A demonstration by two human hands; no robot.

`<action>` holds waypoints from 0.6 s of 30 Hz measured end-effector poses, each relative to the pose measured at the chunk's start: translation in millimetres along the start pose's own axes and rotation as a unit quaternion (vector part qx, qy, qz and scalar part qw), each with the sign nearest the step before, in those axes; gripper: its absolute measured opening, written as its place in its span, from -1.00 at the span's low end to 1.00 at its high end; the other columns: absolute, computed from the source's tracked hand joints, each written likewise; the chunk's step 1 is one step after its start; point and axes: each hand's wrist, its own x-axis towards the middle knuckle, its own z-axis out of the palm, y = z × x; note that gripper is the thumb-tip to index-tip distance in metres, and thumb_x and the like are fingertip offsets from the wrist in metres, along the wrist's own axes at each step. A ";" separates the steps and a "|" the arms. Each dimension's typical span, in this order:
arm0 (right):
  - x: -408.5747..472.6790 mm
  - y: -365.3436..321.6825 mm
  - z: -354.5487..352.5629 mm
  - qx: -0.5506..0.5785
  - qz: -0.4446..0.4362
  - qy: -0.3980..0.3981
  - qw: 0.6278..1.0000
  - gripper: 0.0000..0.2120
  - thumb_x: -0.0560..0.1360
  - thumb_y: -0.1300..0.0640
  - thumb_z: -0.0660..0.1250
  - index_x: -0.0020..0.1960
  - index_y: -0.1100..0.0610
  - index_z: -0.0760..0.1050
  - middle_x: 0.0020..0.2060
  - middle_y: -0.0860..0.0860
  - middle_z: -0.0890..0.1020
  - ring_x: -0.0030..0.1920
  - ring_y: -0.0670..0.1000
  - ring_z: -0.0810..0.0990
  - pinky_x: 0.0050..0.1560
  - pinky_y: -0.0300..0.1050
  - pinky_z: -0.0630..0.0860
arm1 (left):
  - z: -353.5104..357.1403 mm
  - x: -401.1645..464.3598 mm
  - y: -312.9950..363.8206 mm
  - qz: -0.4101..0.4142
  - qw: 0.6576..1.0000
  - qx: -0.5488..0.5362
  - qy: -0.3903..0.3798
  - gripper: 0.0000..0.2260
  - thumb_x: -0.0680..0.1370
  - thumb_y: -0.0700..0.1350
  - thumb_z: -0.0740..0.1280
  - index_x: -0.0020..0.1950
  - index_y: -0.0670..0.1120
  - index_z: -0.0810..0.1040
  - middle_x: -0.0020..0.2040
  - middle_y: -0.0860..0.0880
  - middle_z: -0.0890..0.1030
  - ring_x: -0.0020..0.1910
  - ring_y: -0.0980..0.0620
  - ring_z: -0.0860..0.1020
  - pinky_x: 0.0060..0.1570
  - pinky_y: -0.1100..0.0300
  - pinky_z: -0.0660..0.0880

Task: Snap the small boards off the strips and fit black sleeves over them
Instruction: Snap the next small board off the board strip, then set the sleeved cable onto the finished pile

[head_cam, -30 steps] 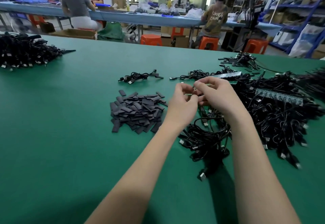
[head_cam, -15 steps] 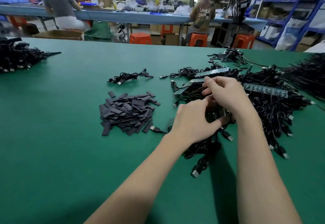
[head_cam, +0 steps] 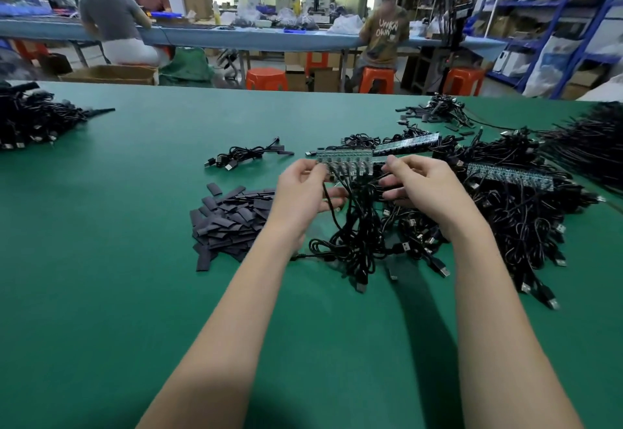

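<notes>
Holding one strip of boards [head_cam: 344, 163] up by both ends, the left hand [head_cam: 305, 192] and right hand [head_cam: 426, 186] pinch it tight, probably to snap a board off, with sleeves [head_cam: 232, 218] waiting near on the left.

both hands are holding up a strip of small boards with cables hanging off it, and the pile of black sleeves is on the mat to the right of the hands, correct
Not quite. The head view shows the pile of black sleeves on the mat to the left of the hands, not the right. The rest holds: the left hand and right hand hold up the strip of small boards, with cables hanging off it.
</notes>
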 end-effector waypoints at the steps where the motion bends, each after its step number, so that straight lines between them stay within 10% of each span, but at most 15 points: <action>1: -0.6 -0.9 3.6 0.037 -0.001 -0.015 0.999 -0.80 0.62 -0.04 0.34 0.03 0.06 0.65 -0.14 -0.01 0.75 -0.16 -0.01 0.74 -0.06 -0.13 0.67 | -4.2 1.8 2.0 -0.012 1.000 -0.018 0.000 -0.91 0.69 -0.18 0.21 0.00 -0.08 0.47 0.05 -0.13 0.53 -0.29 0.01 0.71 -0.21 0.11 0.68; 11: -4.4 -5.4 24.3 0.134 -0.017 -0.042 0.990 -0.87 0.47 0.03 0.54 -0.01 0.02 0.70 -0.16 -0.09 0.73 -0.31 -0.14 0.63 -0.26 -0.27 0.58 | -20.1 5.8 7.5 -0.022 0.999 -0.015 -0.037 -0.91 0.54 -0.27 0.13 -0.15 -0.13 0.34 -0.29 -0.05 0.64 -0.30 -0.14 0.69 -0.25 0.04 0.65; 14: -7.6 -9.2 20.5 0.134 -0.029 -0.078 0.988 -0.93 0.45 0.06 0.56 -0.11 0.03 0.71 -0.26 -0.07 0.68 -0.32 -0.12 0.60 -0.27 -0.28 0.57 | -21.1 4.2 9.2 0.030 0.996 0.076 -0.020 -0.93 0.58 -0.17 0.18 -0.06 -0.13 0.43 -0.12 -0.03 0.57 -0.22 0.17 0.59 -0.21 0.28 0.58; 18: -12.8 -19.8 18.4 0.107 -0.054 -0.141 0.983 -0.93 0.44 0.10 0.56 -0.11 0.06 0.70 -0.29 -0.03 0.67 -0.31 -0.09 0.59 -0.28 -0.27 0.56 | -18.9 -0.3 15.4 0.269 0.886 0.355 0.125 -0.75 0.63 0.12 0.17 -0.09 0.03 0.53 -0.23 0.15 0.59 -0.27 0.28 0.53 -0.27 0.28 0.43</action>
